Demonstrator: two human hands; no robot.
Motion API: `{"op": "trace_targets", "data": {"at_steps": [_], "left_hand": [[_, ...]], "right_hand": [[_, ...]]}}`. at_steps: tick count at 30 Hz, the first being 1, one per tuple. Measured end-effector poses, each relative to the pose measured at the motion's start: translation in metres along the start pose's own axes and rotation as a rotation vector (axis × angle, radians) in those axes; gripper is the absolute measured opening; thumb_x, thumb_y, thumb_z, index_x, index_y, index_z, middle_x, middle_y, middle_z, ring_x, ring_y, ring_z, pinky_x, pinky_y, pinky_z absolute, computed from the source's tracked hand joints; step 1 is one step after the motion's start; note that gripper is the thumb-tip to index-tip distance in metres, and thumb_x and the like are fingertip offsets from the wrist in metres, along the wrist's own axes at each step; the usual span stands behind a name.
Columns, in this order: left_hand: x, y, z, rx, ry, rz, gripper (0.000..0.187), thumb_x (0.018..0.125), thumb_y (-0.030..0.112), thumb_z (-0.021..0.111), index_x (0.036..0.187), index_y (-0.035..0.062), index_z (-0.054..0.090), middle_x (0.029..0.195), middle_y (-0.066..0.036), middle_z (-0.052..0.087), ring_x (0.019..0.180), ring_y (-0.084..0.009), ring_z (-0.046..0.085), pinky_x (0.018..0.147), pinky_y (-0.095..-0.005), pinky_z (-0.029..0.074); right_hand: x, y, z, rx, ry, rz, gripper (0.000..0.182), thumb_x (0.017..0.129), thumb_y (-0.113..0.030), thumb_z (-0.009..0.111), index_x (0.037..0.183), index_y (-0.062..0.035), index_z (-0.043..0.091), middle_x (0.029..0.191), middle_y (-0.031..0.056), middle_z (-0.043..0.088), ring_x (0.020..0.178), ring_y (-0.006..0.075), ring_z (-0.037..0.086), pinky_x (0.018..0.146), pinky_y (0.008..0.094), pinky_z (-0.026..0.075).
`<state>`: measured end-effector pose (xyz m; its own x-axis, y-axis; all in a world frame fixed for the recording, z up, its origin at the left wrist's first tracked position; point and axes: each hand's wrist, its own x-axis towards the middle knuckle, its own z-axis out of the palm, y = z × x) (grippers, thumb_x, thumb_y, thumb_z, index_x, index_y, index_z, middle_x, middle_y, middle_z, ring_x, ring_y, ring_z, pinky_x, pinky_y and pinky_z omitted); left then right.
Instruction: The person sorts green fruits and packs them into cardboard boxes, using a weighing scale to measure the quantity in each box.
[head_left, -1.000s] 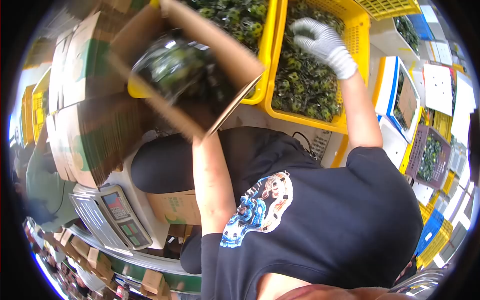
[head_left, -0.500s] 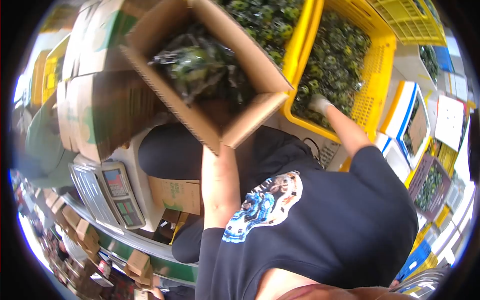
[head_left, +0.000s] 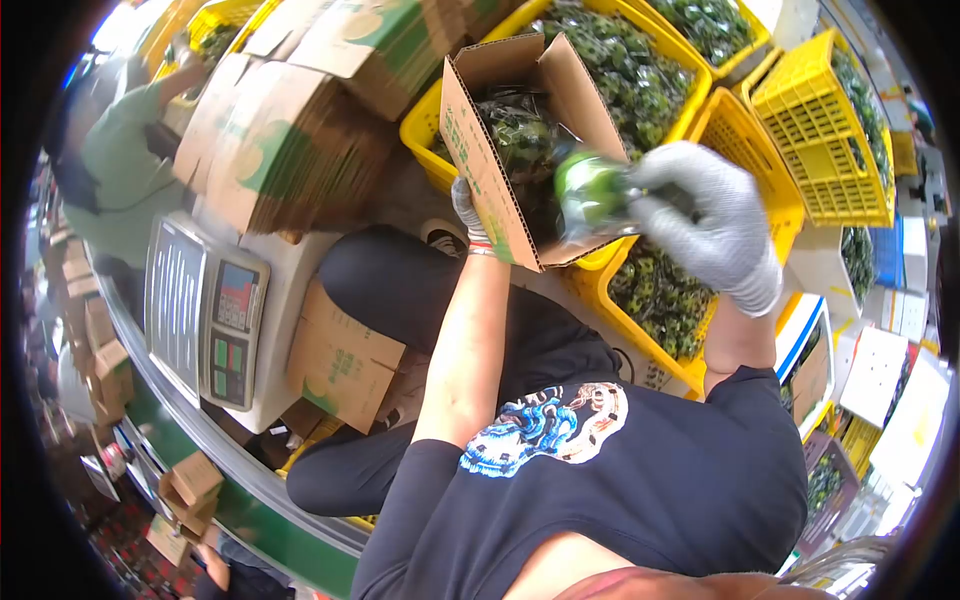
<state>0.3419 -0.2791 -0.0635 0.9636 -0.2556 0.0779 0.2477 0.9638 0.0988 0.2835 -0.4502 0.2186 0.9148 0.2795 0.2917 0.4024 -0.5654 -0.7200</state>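
My left hand (head_left: 468, 212), in a grey glove, grips the near side of an open cardboard box (head_left: 490, 190) with green print. Inside the box lie dark green packages in clear plastic (head_left: 515, 125). My gloved right hand (head_left: 705, 220) is closed on a plastic-wrapped green fruit (head_left: 592, 190), smeared by motion, at the box's right edge. What kind of fruit it is I cannot make out. Below that hand stands a yellow crate (head_left: 735, 125) holding many similar wrapped green pieces (head_left: 655, 300).
More yellow crates of wrapped produce (head_left: 610, 80) stand behind the box, and another crate (head_left: 825, 140) to the right. Stacked cardboard boxes (head_left: 280, 150) are at the upper left. A digital scale (head_left: 230, 320) sits left of my knees, near a co-worker in a green shirt (head_left: 125, 150).
My right hand has come up out of the yellow crate with a wrapped green fruit and reached the box. The box has shifted right in view, and the view has turned.
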Motion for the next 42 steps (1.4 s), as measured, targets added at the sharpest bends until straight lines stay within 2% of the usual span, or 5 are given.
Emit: {"op": "trace_targets", "data": {"at_steps": [18, 22, 24, 29, 42], "left_hand": [[-0.138, 0.309, 0.189, 0.516, -0.129, 1.086, 0.069, 0.086, 0.034, 0.059, 0.140, 0.0028, 0.030, 0.128, -0.017, 0.047, 0.121, -0.0281, 0.044, 0.107, -0.0413, 0.029], [-0.224, 0.430, 0.205, 1.787, 0.492, 1.252, 0.064, 0.092, 0.038, 0.051, 0.139, -0.0018, 0.032, 0.137, -0.016, 0.042, 0.127, -0.0254, 0.040, 0.107, -0.0373, 0.029], [-0.242, 0.447, 0.206, 1.113, 0.257, 1.221, 0.055, 0.095, 0.029, 0.052, 0.135, -0.0054, 0.036, 0.136, -0.014, 0.044, 0.125, -0.0222, 0.042, 0.106, -0.0343, 0.031], [-0.273, 0.480, 0.147, 2.393, 1.133, 1.489, 0.053, 0.084, 0.012, 0.060, 0.133, 0.0039, 0.043, 0.132, -0.021, 0.045, 0.121, -0.0344, 0.046, 0.102, -0.0372, 0.035], [-0.348, 0.441, 0.188, 1.063, 1.137, 1.337, 0.053, 0.091, 0.025, 0.054, 0.138, 0.0080, 0.035, 0.127, -0.015, 0.049, 0.113, -0.0297, 0.052, 0.090, -0.0392, 0.045]], "right_hand": [[0.112, -0.078, 0.273, 0.175, -0.186, -0.500, 0.059, 0.064, -0.004, 0.075, 0.119, -0.0026, 0.054, 0.105, 0.0148, 0.064, 0.099, 0.0175, 0.061, 0.082, 0.0321, 0.050], [0.172, -0.128, 0.379, 0.637, -0.400, -0.467, 0.101, 0.057, -0.006, 0.076, 0.140, -0.0039, 0.018, 0.118, 0.0147, 0.048, 0.109, 0.0212, 0.049, 0.090, 0.0331, 0.044], [0.209, -0.143, 0.448, 0.662, -0.502, -0.601, 0.113, 0.051, -0.012, 0.081, 0.140, -0.0027, 0.011, 0.130, 0.0151, 0.035, 0.121, 0.0235, 0.036, 0.104, 0.0346, 0.034], [0.263, -0.169, 0.560, -0.098, -0.613, -0.527, 0.093, 0.058, -0.013, 0.073, 0.139, -0.0023, 0.027, 0.120, 0.0186, 0.052, 0.110, 0.0317, 0.052, 0.096, 0.0362, 0.043], [0.098, -0.061, 0.322, 0.334, -0.586, -0.097, 0.034, 0.080, 0.000, 0.062, 0.114, 0.0005, 0.059, 0.097, 0.0073, 0.064, 0.086, 0.0108, 0.060, 0.080, 0.0235, 0.048]]}}
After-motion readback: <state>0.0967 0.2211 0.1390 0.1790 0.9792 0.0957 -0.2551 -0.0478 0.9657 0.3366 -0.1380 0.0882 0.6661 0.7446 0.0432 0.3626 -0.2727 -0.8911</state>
